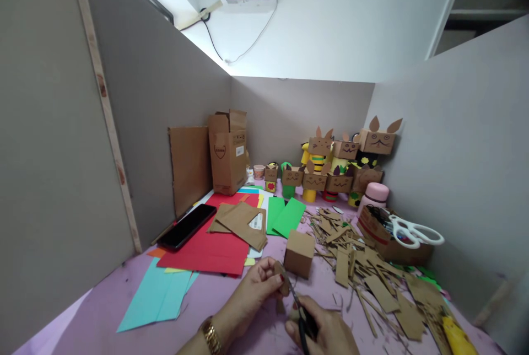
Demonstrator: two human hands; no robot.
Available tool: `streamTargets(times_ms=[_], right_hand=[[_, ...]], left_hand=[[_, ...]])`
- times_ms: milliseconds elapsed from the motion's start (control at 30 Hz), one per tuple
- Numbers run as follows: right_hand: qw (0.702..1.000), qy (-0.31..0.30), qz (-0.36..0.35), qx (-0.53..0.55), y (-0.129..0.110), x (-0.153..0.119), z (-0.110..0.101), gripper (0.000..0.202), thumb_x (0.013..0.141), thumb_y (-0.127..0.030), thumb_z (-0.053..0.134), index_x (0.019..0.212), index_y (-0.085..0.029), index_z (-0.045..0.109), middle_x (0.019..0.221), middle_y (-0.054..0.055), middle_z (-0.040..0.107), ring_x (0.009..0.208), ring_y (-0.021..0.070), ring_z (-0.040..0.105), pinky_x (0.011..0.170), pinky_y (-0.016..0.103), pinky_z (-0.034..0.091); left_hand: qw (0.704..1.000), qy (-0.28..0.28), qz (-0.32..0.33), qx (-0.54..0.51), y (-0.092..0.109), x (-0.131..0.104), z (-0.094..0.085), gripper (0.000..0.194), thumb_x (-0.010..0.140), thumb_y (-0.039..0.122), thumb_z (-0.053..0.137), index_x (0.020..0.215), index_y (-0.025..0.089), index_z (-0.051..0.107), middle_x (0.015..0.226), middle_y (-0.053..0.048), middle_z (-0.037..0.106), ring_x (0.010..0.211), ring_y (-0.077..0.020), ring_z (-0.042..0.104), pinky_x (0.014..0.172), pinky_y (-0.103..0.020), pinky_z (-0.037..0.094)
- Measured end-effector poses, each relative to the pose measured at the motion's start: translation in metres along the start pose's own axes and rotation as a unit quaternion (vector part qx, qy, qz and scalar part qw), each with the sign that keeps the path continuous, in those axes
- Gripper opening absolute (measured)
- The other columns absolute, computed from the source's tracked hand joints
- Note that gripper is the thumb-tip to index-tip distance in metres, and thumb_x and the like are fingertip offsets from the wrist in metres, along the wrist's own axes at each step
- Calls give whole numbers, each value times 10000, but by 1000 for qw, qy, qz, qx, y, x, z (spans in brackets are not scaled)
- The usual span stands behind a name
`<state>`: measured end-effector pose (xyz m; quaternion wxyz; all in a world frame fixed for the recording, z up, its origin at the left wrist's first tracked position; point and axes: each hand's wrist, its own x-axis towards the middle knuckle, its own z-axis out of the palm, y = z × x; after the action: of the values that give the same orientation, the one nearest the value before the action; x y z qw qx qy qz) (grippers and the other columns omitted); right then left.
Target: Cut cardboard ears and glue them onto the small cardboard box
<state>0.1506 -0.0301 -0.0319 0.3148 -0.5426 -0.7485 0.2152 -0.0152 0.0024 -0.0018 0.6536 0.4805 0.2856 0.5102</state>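
Observation:
Near the front middle of the table, my left hand pinches a small piece of brown cardboard between thumb and fingers. Black-handled scissors are in my right hand, and their blades meet the edge of that piece. Just beyond both hands sits a small closed brown cardboard box. A gold watch is on my left wrist. The right hand's fingers partly hide the scissor handles.
Cardboard scraps cover the right side, near a box with white scissors. Left are a phone, red paper and blue paper. Behind stand cardboard animal figures, a tall carton and a pink bottle.

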Motion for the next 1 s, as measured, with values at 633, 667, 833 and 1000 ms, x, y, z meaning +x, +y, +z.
streamTargets(times_ms=[633, 667, 833, 1000], right_hand=[[997, -5, -24, -67, 0, 0, -2, 327, 778, -514, 462, 880, -256, 635, 602, -4, 699, 528, 193, 656, 467, 207, 386], [997, -6, -24, -70, -1, 0, -2, 326, 780, -507, 454, 882, -256, 634, 609, -2, 702, 534, 196, 658, 469, 211, 385], [995, -2, -34, -95, -2, -1, -3, 310, 792, -485, 436, 855, -253, 631, 580, -1, 698, 508, 192, 656, 452, 216, 366], [994, 18, -34, -107, 2, -1, 1, 243, 778, -443, 489, 839, -263, 640, 564, -11, 703, 511, 188, 676, 445, 204, 357]], left_hand=[[1000, -4, -10, -21, -5, 1, 2, 211, 770, 305, 670, 716, 162, 524, 578, 8, 576, 504, -97, 468, 502, -221, 391], [1000, -6, -12, -19, -6, 1, 2, 214, 767, 304, 673, 714, 160, 524, 577, 8, 573, 503, -96, 468, 501, -222, 392], [999, -18, -17, -24, -9, 0, 1, 214, 771, 297, 667, 709, 155, 519, 577, 8, 568, 498, -92, 467, 507, -226, 385], [999, -14, -21, -31, -7, -1, 2, 213, 780, 305, 659, 712, 164, 515, 588, 7, 573, 512, -94, 470, 522, -225, 372]])
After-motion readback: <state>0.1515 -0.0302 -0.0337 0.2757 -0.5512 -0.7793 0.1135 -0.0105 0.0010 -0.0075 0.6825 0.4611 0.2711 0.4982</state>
